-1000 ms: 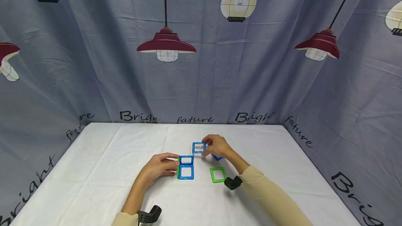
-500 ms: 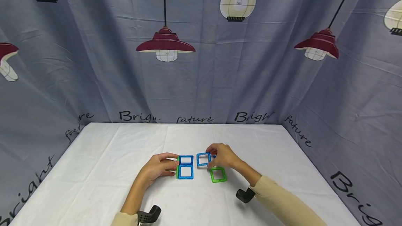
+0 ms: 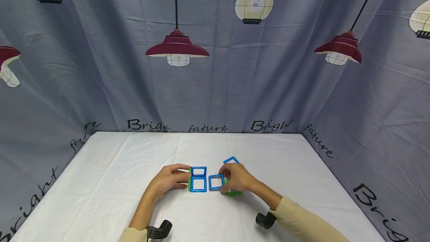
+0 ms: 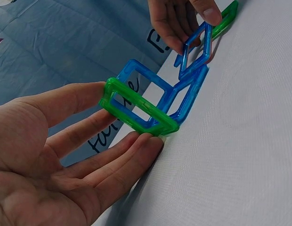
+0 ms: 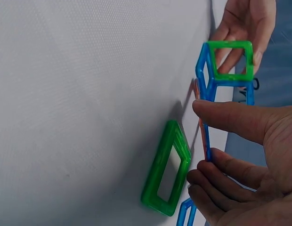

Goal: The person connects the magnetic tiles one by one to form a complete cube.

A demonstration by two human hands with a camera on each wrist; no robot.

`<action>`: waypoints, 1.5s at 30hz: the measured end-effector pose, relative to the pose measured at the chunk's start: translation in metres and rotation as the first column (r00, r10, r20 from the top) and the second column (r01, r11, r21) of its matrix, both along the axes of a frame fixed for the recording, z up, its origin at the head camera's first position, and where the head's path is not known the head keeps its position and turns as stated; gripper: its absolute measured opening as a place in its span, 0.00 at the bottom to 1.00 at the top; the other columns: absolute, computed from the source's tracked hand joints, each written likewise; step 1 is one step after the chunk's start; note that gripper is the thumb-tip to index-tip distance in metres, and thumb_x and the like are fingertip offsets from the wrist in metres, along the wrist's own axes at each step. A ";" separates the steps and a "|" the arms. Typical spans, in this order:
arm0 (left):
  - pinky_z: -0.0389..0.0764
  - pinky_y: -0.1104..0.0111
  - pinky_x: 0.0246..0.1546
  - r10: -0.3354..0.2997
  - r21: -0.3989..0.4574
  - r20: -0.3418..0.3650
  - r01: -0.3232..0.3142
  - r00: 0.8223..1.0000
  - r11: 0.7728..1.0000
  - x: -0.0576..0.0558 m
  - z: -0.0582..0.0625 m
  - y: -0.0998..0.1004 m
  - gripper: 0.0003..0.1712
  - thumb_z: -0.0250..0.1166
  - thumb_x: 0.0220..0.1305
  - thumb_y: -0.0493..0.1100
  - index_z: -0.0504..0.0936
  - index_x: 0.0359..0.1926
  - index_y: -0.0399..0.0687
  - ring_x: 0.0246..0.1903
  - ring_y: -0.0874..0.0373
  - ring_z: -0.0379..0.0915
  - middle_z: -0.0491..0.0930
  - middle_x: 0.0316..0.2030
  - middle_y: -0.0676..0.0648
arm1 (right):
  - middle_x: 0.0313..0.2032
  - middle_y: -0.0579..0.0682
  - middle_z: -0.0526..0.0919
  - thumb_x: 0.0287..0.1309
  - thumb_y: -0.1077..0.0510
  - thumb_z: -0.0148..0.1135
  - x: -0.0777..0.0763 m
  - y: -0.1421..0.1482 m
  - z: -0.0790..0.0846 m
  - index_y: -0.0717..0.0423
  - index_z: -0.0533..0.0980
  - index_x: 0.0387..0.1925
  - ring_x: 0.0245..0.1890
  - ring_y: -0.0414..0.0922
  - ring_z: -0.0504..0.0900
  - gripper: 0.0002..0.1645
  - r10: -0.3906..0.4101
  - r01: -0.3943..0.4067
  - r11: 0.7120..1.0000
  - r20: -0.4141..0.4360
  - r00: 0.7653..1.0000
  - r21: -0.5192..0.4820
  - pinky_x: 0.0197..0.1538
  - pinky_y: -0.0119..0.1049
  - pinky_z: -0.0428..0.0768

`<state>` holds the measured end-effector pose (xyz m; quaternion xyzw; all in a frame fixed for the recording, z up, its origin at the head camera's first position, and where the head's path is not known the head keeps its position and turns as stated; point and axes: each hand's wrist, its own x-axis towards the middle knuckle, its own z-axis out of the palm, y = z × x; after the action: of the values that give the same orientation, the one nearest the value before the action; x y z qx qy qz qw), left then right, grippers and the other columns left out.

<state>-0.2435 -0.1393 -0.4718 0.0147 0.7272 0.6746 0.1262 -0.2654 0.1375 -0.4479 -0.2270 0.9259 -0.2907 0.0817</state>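
Square magnetic tiles, frame-shaped, are joined into a corner: a blue tile [image 3: 199, 191] lies flat, a blue tile [image 3: 199, 167] stands at its far edge, and a green tile [image 4: 141, 103] stands on its left side. My left hand [image 3: 171, 177] touches the green tile's outer side with fairly straight, spread fingers [image 4: 70, 96]. Between thumb and fingers, my right hand [image 3: 239, 177] pinches another blue tile [image 3: 209, 183] by its right edge. This tile is just right of the flat one, a narrow gap apart in the head view. The right wrist view shows it nearly edge-on.
A loose green tile [image 3: 234, 194] lies under the right hand, partly hidden. Another blue tile [image 3: 230, 158] lies beyond that hand. White cloth covers the table [image 3: 134, 160], and a grey printed curtain [image 3: 215, 85] hangs behind it.
The right hand has brought its blue tile nearer to me, from beyond the joined tiles to beside the flat one. The left hand has stayed in place.
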 end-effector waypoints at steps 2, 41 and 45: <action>0.88 0.59 0.42 0.002 -0.003 0.001 -0.002 1.000 1.000 0.000 0.000 0.000 0.24 0.70 0.64 0.39 0.80 0.59 0.33 0.41 0.51 0.85 0.85 0.48 0.35 | 0.39 0.49 0.84 0.37 0.59 0.85 0.001 -0.001 0.000 0.59 0.82 0.45 0.42 0.46 0.79 0.29 0.004 -0.004 1.000 0.009 1.000 -0.003 0.53 0.48 0.81; 0.88 0.59 0.43 -0.005 -0.006 -0.002 0.005 1.000 1.000 0.000 0.000 0.000 0.26 0.71 0.63 0.42 0.80 0.59 0.34 0.42 0.51 0.85 0.86 0.47 0.37 | 0.51 0.55 0.85 0.46 0.56 0.82 0.003 -0.034 0.022 0.60 0.79 0.55 0.53 0.54 0.82 0.34 0.042 -0.039 0.996 0.033 0.999 -0.076 0.61 0.53 0.79; 0.88 0.59 0.43 -0.024 -0.001 -0.009 0.024 1.000 1.000 0.000 0.000 -0.002 0.26 0.70 0.65 0.42 0.79 0.60 0.33 0.42 0.51 0.85 0.85 0.48 0.35 | 0.51 0.54 0.85 0.45 0.55 0.82 0.002 -0.039 0.021 0.59 0.79 0.56 0.53 0.53 0.82 0.35 0.039 -0.037 0.998 0.030 0.999 -0.058 0.60 0.52 0.80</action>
<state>-0.2434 -0.1416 -0.4716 0.0265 0.7277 0.6727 0.1309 -0.2636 0.0988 -0.4273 -0.2422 0.9112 -0.3193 0.0951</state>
